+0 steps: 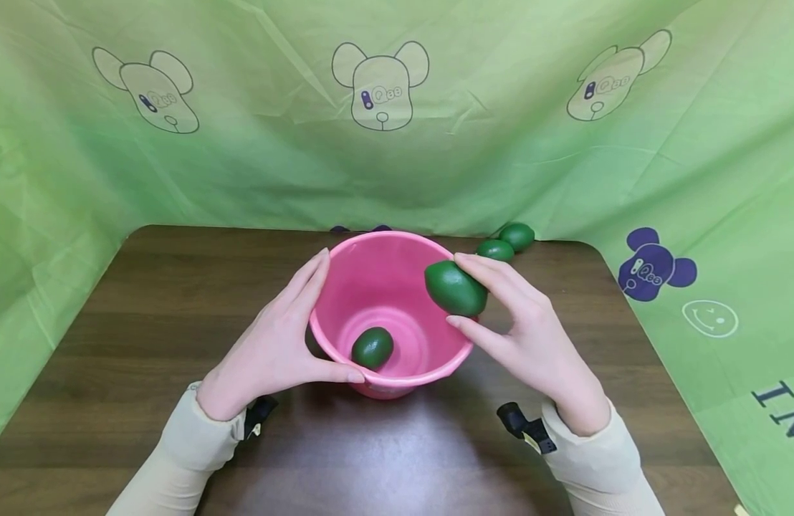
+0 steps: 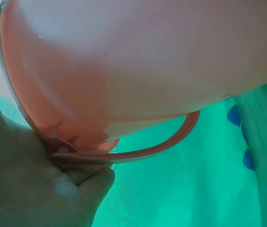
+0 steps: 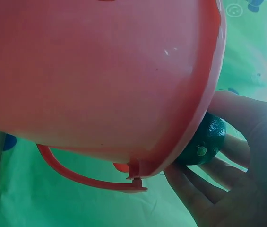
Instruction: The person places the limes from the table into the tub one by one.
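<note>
A pink bucket (image 1: 345, 283) stands in the middle of the dark wooden table (image 1: 145, 301). One dark green avocado (image 1: 372, 347) lies on its floor. My left hand (image 1: 282, 337) clasps the bucket's left rim, thumb at the front and fingers along the side; the left wrist view shows the bucket wall (image 2: 138, 61) and its hanging handle (image 2: 147, 150). My right hand (image 1: 522, 326) holds a second green avocado (image 1: 455, 289) over the right rim, pinched between thumb and fingers. That avocado (image 3: 203, 141) peeks out behind the rim (image 3: 204, 94) in the right wrist view.
Two more avocados (image 1: 517, 235) (image 1: 495, 249) lie at the table's back edge, right of the bucket. A green cloth printed with bear heads (image 1: 380, 82) hangs behind and drapes both sides. Bare tabletop lies to the left and in front.
</note>
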`<state>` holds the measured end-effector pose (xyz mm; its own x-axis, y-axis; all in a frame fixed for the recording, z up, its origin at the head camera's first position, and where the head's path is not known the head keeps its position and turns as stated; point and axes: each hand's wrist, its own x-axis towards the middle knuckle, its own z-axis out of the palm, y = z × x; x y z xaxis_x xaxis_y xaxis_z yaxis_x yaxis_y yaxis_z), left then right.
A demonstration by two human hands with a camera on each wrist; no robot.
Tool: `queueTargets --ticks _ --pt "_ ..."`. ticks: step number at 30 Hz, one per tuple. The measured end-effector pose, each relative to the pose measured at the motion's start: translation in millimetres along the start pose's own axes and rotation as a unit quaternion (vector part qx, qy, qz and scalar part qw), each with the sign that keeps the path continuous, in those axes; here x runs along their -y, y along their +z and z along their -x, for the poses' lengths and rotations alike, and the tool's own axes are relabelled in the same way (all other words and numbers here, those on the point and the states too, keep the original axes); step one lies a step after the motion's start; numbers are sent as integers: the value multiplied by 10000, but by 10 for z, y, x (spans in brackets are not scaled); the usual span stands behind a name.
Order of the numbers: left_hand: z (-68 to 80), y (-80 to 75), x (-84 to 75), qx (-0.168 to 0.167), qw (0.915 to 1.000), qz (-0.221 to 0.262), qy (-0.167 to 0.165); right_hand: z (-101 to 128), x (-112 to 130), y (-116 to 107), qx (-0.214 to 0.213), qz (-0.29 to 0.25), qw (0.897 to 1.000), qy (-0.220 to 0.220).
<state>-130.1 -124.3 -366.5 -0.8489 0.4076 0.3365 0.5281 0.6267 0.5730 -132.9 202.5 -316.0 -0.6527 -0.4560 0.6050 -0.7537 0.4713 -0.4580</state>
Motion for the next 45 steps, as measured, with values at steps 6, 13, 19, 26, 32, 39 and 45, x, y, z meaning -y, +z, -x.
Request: queueTargets --ticks 6,13,19,26,32,39,45 --pt "0 -4 -1 -15 10000 -8 3 6 -14 35 107 6 9999 33" --pt "3 -5 -3 2 10000 -6 -1 33 -39 62 200 -22 9998 30" --pt "5 -2 -9 -10 10000 22 -2 42 -42 52 205 -64 9997 94" --pt "4 4 -11 -26 10000 56 41 43 -29 48 171 -72 9997 152" --pt "3 2 -14 -40 9999 89 41 -22 126 15 66 -95 9998 154" --pt "1 8 -18 -42 9999 123 9 -79 234 -16 0 -79 9999 137" --pt "1 6 -20 -39 9999 116 7 -74 214 -16 -41 -85 9999 104"
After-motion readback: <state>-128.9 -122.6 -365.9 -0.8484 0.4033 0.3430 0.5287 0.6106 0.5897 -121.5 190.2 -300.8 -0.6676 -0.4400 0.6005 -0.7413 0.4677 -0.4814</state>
